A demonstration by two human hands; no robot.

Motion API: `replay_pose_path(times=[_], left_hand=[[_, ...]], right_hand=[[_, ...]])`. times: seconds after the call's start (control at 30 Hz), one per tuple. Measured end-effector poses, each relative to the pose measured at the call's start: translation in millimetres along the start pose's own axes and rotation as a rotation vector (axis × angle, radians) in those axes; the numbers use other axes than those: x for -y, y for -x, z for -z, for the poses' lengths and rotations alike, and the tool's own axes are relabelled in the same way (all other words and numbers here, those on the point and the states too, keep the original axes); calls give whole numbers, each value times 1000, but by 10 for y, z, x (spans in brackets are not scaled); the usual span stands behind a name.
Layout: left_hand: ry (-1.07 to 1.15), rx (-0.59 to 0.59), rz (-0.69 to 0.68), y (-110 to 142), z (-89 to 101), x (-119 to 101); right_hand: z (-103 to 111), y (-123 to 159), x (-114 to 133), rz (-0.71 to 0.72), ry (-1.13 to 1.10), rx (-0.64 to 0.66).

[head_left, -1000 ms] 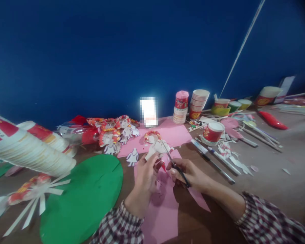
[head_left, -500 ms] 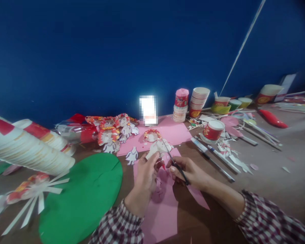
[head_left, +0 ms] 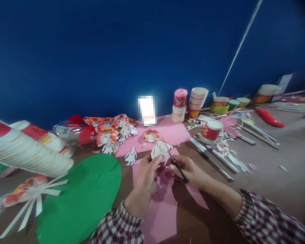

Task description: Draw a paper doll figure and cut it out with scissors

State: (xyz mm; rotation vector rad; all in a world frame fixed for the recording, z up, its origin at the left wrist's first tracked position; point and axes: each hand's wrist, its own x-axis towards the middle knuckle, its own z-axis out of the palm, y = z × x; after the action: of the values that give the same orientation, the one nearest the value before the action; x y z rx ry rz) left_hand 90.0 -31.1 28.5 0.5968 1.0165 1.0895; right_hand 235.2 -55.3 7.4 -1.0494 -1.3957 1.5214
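Note:
My left hand (head_left: 148, 174) pinches a white paper cutout (head_left: 158, 151) between thumb and fingers, over pink paper (head_left: 159, 217). My right hand (head_left: 186, 171) is closed round the dark handles of a pair of scissors (head_left: 177, 165). The blades point up and to the left, along the right edge of the cutout. Just beyond lies a red and yellow ring (head_left: 151, 136) on another pink sheet (head_left: 178, 130). A small paper figure (head_left: 130, 156) in a dress shape rests left of my left hand.
At left are a green oval sheet (head_left: 81, 193), a leaning cup stack (head_left: 38, 152) and a fringed paper piece (head_left: 35, 195). Paper dolls (head_left: 112, 130) lie behind. To the right are pens (head_left: 210, 159), a red cup (head_left: 211, 131), scraps (head_left: 225, 149) and another cup stack (head_left: 198, 100).
The white cutout has turned slightly in my left hand and sits a little further right. The scissors remain at its edge. The whole view has shifted slightly.

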Motion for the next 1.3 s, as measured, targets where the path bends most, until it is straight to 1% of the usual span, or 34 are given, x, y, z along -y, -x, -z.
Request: replay_pose_path(times=[0.17,0.3,0.4,0.67,1.03,1.3], left_hand=[[-7,47,56,47,-46,-7],[-33,63,56,31,-36,16],[-7,69,63,28,-39,16],[16,50,59,40,-42,20],[12,68,58,35,-52,29],[13,38,62,36,-44,33]], right_hand=[[2,-5,-6,23,5,-8],[-8,4,14,24,-2,-4],[-13,4,38,21,-16,-3],[-11,-2,58,13,-8,-16],[-4,-5,35,15,-10,-21],[-11,-11,45,13,-18,-32]])
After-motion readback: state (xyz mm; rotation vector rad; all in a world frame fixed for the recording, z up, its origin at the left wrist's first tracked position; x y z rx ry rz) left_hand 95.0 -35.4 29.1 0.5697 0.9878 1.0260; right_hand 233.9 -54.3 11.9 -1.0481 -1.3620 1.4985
